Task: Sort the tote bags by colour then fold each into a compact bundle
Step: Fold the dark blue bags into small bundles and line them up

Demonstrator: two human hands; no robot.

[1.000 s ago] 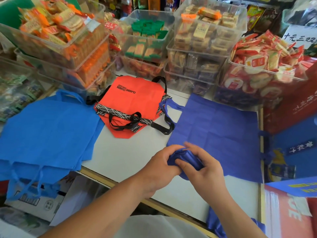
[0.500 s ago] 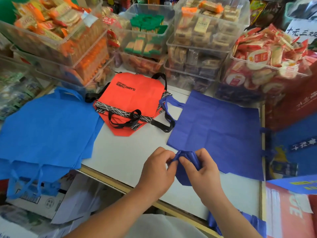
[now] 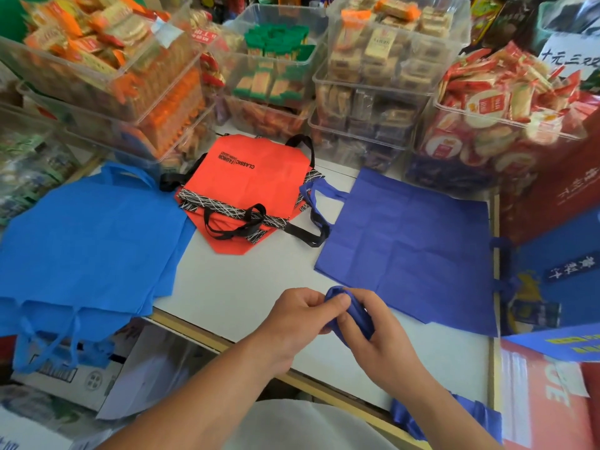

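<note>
Bare left hand (image 3: 297, 323), bare right hand (image 3: 378, 341), bare forearms (image 3: 201, 401), pale grey-white garment (image 3: 302, 423) at torso

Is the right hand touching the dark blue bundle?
Touching. The head view shows the right hand with its fingers curled round the dark blue bundle, no gap between them.

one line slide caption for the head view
Left hand and right hand grip a dark blue bundle; light blue bags, red bags and a dark blue bag lie flat behind.
</note>
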